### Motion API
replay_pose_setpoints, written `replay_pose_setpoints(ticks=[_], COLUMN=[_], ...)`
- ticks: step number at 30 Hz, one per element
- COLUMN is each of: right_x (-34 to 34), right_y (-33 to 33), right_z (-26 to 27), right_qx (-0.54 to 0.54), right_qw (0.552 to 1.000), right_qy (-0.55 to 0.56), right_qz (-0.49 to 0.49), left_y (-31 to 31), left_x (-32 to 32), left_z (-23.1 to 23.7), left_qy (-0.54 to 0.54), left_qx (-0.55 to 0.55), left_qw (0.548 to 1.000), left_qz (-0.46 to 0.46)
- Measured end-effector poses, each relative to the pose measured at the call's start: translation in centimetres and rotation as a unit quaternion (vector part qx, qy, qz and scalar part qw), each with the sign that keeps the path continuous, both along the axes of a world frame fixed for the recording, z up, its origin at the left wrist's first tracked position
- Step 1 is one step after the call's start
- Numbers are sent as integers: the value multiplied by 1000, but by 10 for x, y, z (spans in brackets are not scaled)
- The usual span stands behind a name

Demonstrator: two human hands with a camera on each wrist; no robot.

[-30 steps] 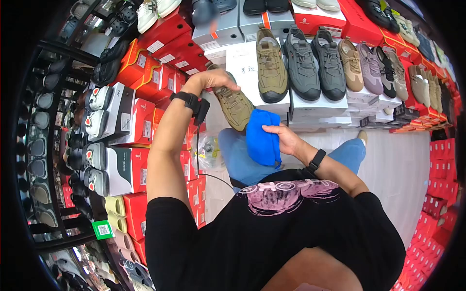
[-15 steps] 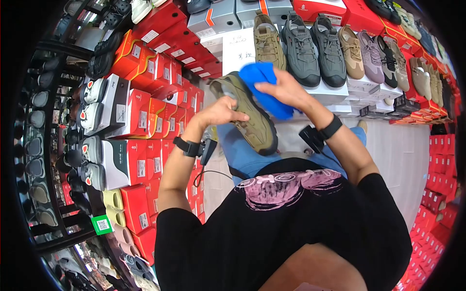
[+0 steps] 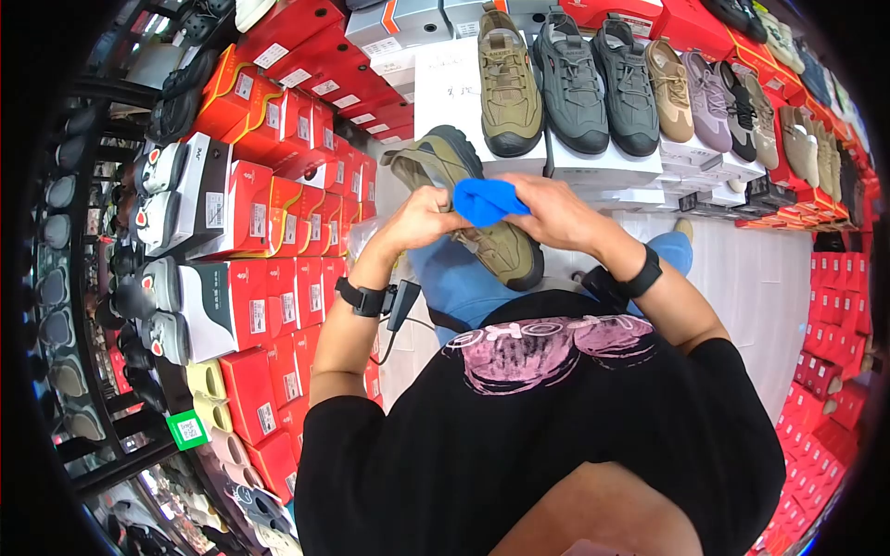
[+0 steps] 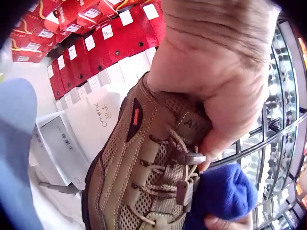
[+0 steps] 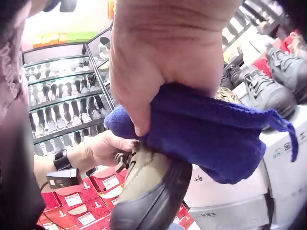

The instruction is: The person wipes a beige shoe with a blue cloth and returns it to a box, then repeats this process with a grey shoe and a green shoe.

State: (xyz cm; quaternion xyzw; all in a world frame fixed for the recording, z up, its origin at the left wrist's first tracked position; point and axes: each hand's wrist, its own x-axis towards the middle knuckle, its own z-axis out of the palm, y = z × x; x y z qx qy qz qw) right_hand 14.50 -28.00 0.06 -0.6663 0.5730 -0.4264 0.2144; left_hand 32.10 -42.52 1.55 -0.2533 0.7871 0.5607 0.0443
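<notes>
An olive shoe [image 3: 505, 255] is held above the person's lap, its toe toward the body. The left hand [image 3: 419, 222] grips it at the tongue and ankle opening; the left wrist view shows the hand [image 4: 216, 72] over the opening of the shoe [image 4: 139, 167], beside the laces. The right hand [image 3: 565, 215] holds a folded blue cloth [image 3: 487, 201] against the upper. In the right wrist view the right hand [image 5: 163, 57] grips the cloth [image 5: 206, 134], which covers part of the shoe [image 5: 144, 187]; its far fingers are hidden.
A matching olive shoe [image 3: 511, 93] and grey shoes [image 3: 575, 93] stand on white boxes [image 3: 607, 170] ahead. Stacked red boxes [image 3: 255, 380] line the left side, beside a shoe rack [image 3: 125, 463]. More red boxes [image 3: 839, 296] are at the right.
The left hand has lifted the olive shoe from beside the boxes and turned it over the lap. The right hand has brought the blue cloth onto the shoe, where it now looks bunched.
</notes>
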Motion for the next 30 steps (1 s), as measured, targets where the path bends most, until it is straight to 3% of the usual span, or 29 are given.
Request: replay_pose_setpoints(ticks=[1,3,6,8,9,11,12,13,15,17,20,21,23,24,26,27,28,29,30], right_x=[-3,-4,-3,-2,-2,-2,-2,-2,-4,-2,6,14,24,28,38,39,38,39,41], right_y=[7,20,33,33,33,23,15,6,-17,-36,-53,-55,-56,-58,-60,-58,-57,-55,-52], right_z=[0,3,7,8,8,9,10,11,15,19,21,21,18,16,10,10,12,12,11], right_qx=[12,25,83,50,18,-32,-81,-80,-171,-195,-218,-215,-187,-188,-193,-193,-193,-191,-191], right_qw=[999,997,990,990,987,978,965,965,921,908,897,905,938,938,955,956,961,966,966], right_qy=[37,73,109,107,103,102,101,100,193,206,283,267,166,167,56,55,31,7,6], right_qz=[6,15,-41,-83,-124,-179,-230,-228,-292,-307,-259,-252,-241,-239,-217,-214,-194,-175,-174], left_y=[-2,-4,-9,-4,1,13,17,21,24,27,35,36,36,29,25,24,20,16,15], left_x=[1,3,7,9,9,5,1,-2,-9,-15,-27,-29,-29,-25,-22,-22,-20,-17,-14], left_z=[-3,-5,-6,-4,-2,0,0,-3,-11,-13,-2,5,14,12,7,8,4,5,10], left_qy=[0,47,88,129,130,202,241,240,310,320,376,377,371,392,410,426,412,413,423], left_qx=[2,46,56,59,58,104,150,149,209,221,331,332,447,510,503,496,481,480,540], left_qw=[1000,993,981,958,958,900,872,871,809,802,746,747,653,623,626,631,609,609,577], left_qz=[2,95,162,250,249,373,400,402,454,454,438,436,486,446,432,416,477,478,444])
